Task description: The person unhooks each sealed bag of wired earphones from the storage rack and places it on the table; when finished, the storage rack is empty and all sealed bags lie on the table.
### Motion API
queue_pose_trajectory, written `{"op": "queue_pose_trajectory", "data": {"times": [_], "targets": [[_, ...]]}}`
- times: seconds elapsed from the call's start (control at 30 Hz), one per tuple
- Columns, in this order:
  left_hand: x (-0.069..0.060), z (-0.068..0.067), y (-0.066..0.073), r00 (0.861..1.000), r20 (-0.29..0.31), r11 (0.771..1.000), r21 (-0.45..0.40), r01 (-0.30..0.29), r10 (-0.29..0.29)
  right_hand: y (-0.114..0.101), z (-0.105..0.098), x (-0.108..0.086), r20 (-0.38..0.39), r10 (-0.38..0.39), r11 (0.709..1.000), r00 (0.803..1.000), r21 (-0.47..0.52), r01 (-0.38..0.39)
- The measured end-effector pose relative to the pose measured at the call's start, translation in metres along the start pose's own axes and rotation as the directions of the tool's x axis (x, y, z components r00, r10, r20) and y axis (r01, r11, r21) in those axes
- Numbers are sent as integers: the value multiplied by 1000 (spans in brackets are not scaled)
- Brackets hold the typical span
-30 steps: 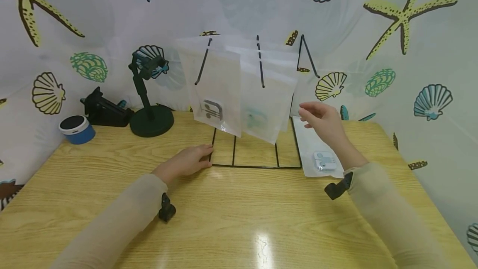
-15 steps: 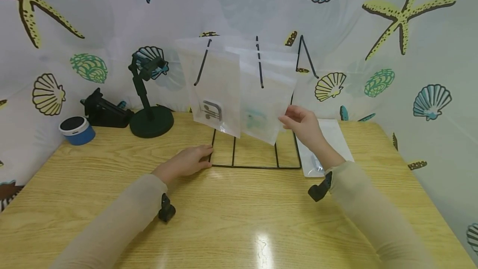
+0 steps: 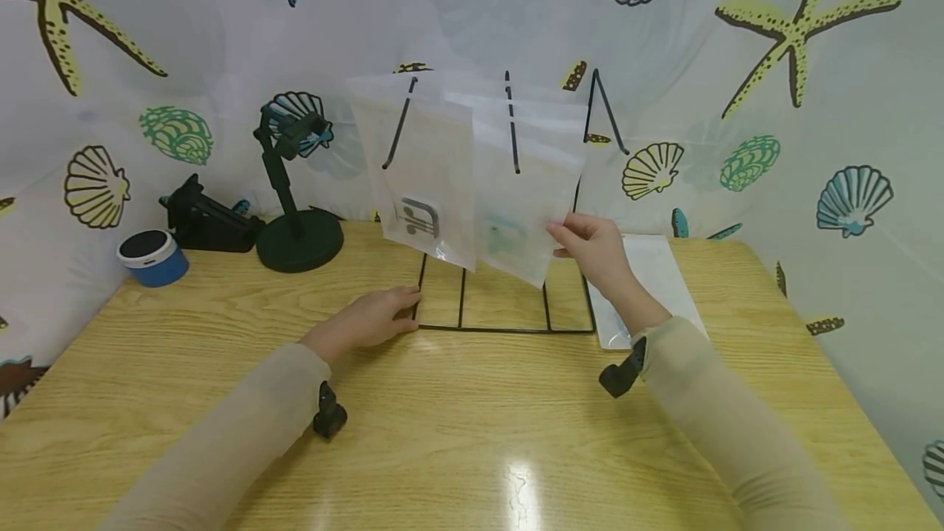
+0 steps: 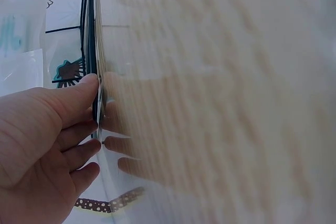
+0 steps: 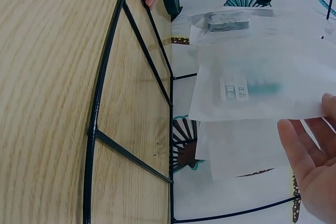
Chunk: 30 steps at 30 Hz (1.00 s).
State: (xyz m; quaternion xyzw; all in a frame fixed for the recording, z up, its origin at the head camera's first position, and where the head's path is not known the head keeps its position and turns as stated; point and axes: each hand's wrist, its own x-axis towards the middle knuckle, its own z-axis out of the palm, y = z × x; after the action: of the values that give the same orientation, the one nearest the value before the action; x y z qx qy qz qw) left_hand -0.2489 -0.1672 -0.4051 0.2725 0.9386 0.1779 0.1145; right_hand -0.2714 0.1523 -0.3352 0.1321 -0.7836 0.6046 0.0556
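Note:
My right hand (image 3: 593,248) pinches the lower right edge of a translucent plastic bag (image 5: 257,90) between thumb and fingers. This bag hangs from the middle hook of a black wire rack (image 3: 505,329); inside it are a blurred teal thing and a white label. On the left hook hangs a similar bag (image 3: 431,162) containing earphones in a small case (image 3: 419,218). My left hand (image 3: 369,316) rests its fingertips against the left bar of the rack's base, as the thumb (image 4: 86,90) in the left wrist view shows. Another pale bag (image 5: 236,150) sits behind the held one.
A flat white bag (image 3: 660,269) lies right of the rack, partly covered by my right forearm. The third hook (image 3: 610,109) carries no bag. At the left stand a green-black stand (image 3: 298,240), a black stand (image 3: 210,215) and a blue round speaker-like thing (image 3: 155,258).
My right hand has moved left and slightly down from above the flat bag to the middle bag's edge, and pinches it. The left hand and the rack have stayed put.

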Motion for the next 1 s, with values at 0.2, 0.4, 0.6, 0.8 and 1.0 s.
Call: {"op": "queue_pose_trajectory", "data": {"times": [0.2,0.4,0.6,0.8,1.0], "targets": [[1,2,-2,1000,2,1000,3,-2,2,-1,-1,-1,-17,3,1000,1000,-28,-3],[2,4,-4,1000,3,1000,-2,-2,2,-17,-1,-11,-14,-12,999,1000,-39,12],[3,5,-7,1000,2,1000,1,0,0,-16,-1,-13,-25,-54,997,998,-53,52],[3,4,-6,1000,2,1000,4,-5,5,-10,-4,-14,-29,-99,991,995,-90,96],[2,2,-5,1000,1,1000,-6,-6,6,-16,-6,-20,-15,-135,984,991,-118,132]]}}
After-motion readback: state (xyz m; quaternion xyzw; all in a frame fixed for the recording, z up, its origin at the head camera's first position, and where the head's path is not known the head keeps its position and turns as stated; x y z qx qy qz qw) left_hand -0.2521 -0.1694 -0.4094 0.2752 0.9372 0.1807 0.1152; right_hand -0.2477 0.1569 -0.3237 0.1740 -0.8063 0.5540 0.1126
